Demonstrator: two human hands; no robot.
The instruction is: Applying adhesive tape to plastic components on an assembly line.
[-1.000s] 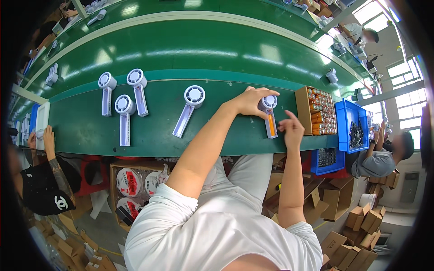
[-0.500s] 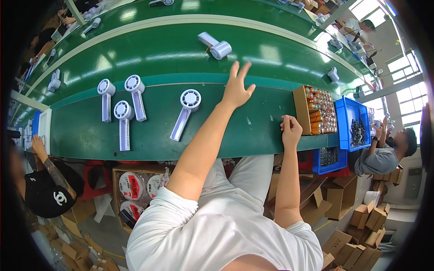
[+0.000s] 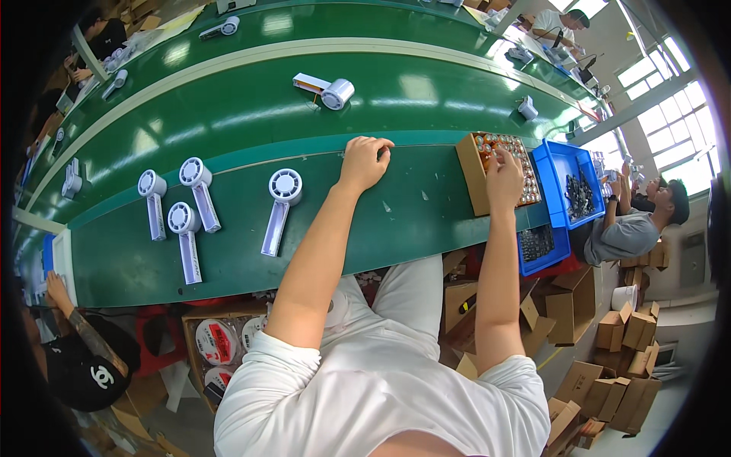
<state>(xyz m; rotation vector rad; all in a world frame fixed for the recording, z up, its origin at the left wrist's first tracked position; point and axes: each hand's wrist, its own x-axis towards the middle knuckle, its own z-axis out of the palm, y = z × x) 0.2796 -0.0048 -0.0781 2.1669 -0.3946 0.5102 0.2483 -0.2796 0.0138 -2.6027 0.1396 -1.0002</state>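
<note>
My left hand [image 3: 365, 161] hovers at the far edge of the green table, fingers curled in and nothing seen in them. Beyond it, a white handheld fan [image 3: 335, 94] lies on the green conveyor belt with a thin orange wire by its handle. My right hand [image 3: 504, 183] is over a cardboard box [image 3: 474, 181] of orange cylindrical batteries [image 3: 527, 186]. Its fingertips are pinched together at the battery tops; what is between them cannot be made out. Another white fan [image 3: 285, 185] lies on the table left of my left forearm.
Several more white fans [image 3: 183, 218] lie grouped at the table's left. Right of the batteries are a blue bin [image 3: 553, 189] of small dark parts and a lower blue bin [image 3: 545, 263]. A person in grey [image 3: 626, 233] sits at the right, another in a black cap [image 3: 84, 365] at the left.
My left hand has drawn back from the belt and its spread fingers have curled. The right hand has moved from the bare tabletop onto the battery box. The view has shifted, too.
</note>
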